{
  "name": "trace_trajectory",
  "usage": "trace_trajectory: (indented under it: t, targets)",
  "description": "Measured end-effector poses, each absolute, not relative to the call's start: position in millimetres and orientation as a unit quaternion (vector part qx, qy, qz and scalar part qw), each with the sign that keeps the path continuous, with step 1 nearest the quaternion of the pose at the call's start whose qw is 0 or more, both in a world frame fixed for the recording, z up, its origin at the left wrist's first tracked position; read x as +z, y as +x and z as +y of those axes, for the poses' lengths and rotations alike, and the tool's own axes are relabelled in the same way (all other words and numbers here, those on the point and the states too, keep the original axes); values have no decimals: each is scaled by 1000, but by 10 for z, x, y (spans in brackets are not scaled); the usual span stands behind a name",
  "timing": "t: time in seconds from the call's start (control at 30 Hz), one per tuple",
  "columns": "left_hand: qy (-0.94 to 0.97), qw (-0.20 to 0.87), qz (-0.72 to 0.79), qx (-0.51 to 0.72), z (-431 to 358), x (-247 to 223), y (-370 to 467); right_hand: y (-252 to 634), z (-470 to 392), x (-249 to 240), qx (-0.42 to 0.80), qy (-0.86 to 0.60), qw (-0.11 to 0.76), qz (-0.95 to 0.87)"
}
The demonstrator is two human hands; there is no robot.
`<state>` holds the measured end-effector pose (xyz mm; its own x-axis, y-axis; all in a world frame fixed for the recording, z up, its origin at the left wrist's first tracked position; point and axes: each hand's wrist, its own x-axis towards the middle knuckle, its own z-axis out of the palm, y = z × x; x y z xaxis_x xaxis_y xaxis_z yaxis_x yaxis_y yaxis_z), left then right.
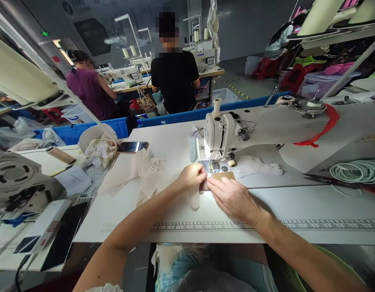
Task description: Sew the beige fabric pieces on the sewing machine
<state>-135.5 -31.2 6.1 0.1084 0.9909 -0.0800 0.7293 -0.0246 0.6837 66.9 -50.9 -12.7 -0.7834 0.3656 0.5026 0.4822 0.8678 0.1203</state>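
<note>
A white sewing machine (219,136) stands on the white table, its needle area lit. Just left of the needle my left hand (192,176) pinches the edge of a thin pale fabric (194,198), which hangs down below the fingers. My right hand (233,194) lies palm down by the presser foot, its fingertips close to my left fingers, near the fabric edge and a brown plate (224,177). Whether the right fingertips hold any fabric is hidden. More sheer beige fabric (129,170) spreads over the table to the left.
A phone (133,147) and bunched cloth (100,150) lie at the back left. On the right are black scissors (324,179), coiled pale cord (356,171) and a red strip (324,127). A printed ruler (205,227) runs along the front edge. Other people sit at machines beyond.
</note>
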Motion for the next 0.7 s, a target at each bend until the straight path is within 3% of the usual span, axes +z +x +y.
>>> trace_trajectory:
  t: [0.33,0.7]
  targets:
    - [667,294,656,195,-325,107,-1303,806,-383,-128,29,-304,280,-910]
    - [662,291,668,176,-332,157,-1272,740,-389,-125,-4,-326,243,-914]
